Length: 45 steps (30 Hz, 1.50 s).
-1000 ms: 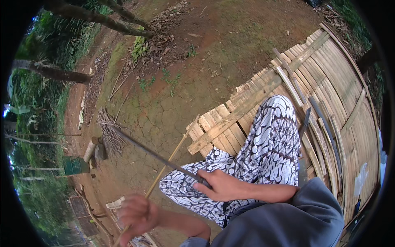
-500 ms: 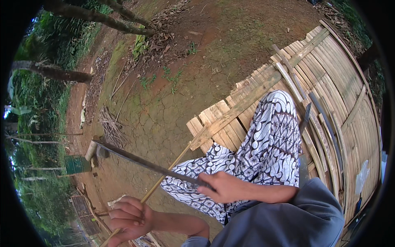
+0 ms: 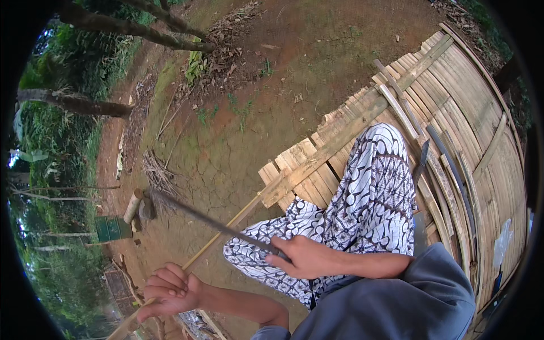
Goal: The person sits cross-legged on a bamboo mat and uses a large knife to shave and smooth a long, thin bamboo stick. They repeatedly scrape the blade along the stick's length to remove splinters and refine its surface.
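Observation:
My left hand (image 3: pixel 171 290), at the lower left, is closed around a thin, long bamboo strip (image 3: pixel 232 220). The strip slants up to the right, its far end near the corner of a slatted bamboo platform. In my right hand (image 3: pixel 306 258), above my patterned trousers, is the dark handle of a machete. Its long, narrow machete blade (image 3: pixel 198 216) points to the upper left and is blurred toward the tip. In this view the blade crosses over the strip; whether they touch, I cannot tell.
Split bamboo pieces (image 3: pixel 447 187) and another dark blade (image 3: pixel 421 161) lie on the bamboo platform (image 3: pixel 481 113) at right. Bare cracked earth spreads ahead, with a twig pile (image 3: pixel 160 171), a cut log (image 3: pixel 133 205), a green container (image 3: pixel 111 228) and tree trunks (image 3: pixel 79 103).
My left hand has shifted slightly up and left with the bamboo strip. The machete has moved a little left at its handle, its tip now blurred and nearer the twig pile.

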### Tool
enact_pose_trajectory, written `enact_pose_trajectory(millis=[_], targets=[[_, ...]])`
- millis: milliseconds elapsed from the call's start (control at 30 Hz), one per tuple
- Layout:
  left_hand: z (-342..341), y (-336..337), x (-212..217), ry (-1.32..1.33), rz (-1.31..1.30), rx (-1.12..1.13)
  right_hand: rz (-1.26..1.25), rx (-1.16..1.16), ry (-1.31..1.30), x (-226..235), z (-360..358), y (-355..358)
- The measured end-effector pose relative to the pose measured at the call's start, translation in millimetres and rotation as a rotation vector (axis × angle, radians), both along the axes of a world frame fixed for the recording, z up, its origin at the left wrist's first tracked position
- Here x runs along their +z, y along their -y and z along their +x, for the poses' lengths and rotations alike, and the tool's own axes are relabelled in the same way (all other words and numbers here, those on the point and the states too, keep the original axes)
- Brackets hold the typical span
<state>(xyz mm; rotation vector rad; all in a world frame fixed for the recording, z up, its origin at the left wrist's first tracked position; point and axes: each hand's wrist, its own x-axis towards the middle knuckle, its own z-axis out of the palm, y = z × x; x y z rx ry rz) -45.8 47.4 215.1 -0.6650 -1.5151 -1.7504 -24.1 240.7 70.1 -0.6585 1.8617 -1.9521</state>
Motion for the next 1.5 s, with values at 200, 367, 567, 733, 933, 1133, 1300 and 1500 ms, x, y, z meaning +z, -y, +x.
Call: enact_pose_trajectory(millis=[200,367,567,733,933,1133,1300,1500], targets=[[1.6,-3.8,5.5,0.015,0.000,0.119,-0.036,-0.186,-0.245,-65.8,-1.3,32.4],[-12.7,21.4,-0.8,0.063,0.076,0.203,0.405,-0.328,0.288,-109.1,-37.9,13.5],[-4.4,-1.1,1.8,-0.014,0.028,0.124,0.219,-0.142,0.195,-52.7,-24.7,5.7],[-22.0,-6.8,1.2,-0.001,-0.046,-0.259,-0.073,-0.075,0.005,-10.9,-10.2,8.8],[-9.8,2.2,3.8,-0.030,-0.066,-0.306,-0.011,-0.161,-0.237,-57.4,-15.5,21.4],[-7.3,-4.9,-4.1,-0.056,-0.041,-0.157,0.170,-0.265,0.180,-66.9,-16.4,5.4],[-14.2,-15.6,-0.8,-0.032,-0.061,-0.198,-0.005,-0.089,0.122,-21.1,-4.4,2.5],[-16.5,-12.1,1.7,-0.024,-0.080,-0.229,-0.110,-0.135,-0.185,-48.9,-9.6,20.8]])
